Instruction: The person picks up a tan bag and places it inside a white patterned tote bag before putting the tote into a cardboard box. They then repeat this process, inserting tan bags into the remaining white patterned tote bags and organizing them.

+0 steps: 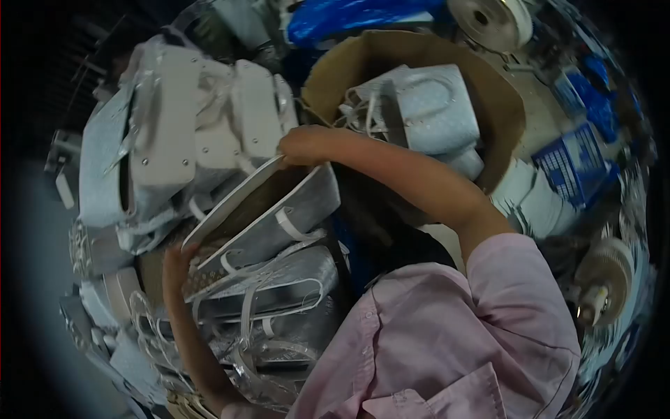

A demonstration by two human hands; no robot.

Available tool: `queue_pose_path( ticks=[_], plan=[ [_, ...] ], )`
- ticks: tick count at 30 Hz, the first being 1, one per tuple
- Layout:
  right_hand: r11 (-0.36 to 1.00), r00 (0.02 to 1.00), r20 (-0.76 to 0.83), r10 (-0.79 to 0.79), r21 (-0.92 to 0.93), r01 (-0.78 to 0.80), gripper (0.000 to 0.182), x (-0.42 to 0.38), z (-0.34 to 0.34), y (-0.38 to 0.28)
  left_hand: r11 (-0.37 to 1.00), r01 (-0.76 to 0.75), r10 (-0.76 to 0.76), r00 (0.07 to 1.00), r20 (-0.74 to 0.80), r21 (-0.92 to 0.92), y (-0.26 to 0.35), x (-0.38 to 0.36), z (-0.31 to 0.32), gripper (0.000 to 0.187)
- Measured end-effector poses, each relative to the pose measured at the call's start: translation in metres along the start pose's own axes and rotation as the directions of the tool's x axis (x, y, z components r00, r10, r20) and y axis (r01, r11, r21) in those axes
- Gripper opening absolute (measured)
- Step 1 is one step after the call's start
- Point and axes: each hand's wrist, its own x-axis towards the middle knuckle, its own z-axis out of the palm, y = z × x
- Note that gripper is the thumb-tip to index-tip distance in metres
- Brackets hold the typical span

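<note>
A pale grey-white handbag [279, 220] with light straps lies tilted in front of me, its mouth spread and its brown inside showing. My right hand [303, 145] is closed on the top corner of its rim. At the opposite, lower end of the same rim is my left hand [179, 264], fingers curled around the edge and partly in shadow. Just below sit several similar handbags [293, 297] with clear plastic about their handles. More white bags with metal feet [164, 140] are stacked beyond my hands on the left.
An open brown cardboard box [499, 115] holding white bags [440, 105] stands at the upper right. Blue plastic [363, 19] lies behind it. On the right are a blue printed packet [572, 164] and a spool-like roll [607, 279]. A round pale disc [492, 24] is at the top.
</note>
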Motion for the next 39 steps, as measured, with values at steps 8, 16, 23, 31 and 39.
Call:
queue_pose_path(
  ticks=[8,16,23,31,39],
  plan=[
    [0.75,0.964,-0.133,-0.23,0.607,0.263,0.034,-0.014,0.015,0.048,0.868,0.437,-0.457,0.889,-0.033,-0.234,0.032,-0.004,-0.009,0.033],
    [0.848,0.98,-0.189,0.055,0.527,0.054,0.025,-0.105,0.068,0.183,0.96,0.227,-0.24,0.968,0.068,0.162,0.234,0.014,0.026,0.019],
    [0.409,0.908,-0.305,0.286,0.896,0.172,0.036,-0.246,0.048,0.254,0.783,-0.446,0.469,0.881,0.06,0.434,0.422,0.035,0.075,0.014],
    [0.312,0.724,-0.516,0.459,0.856,0.412,0.047,-0.248,0.083,0.351,0.498,-0.527,0.771,0.632,-0.074,0.689,0.547,0.022,0.115,0.016],
    [0.451,0.261,-0.904,0.337,0.399,0.798,0.059,-0.214,-0.128,0.251,0.708,-0.403,0.669,0.647,-0.366,0.58,0.503,-0.037,-0.02,0.023]
  ],
)
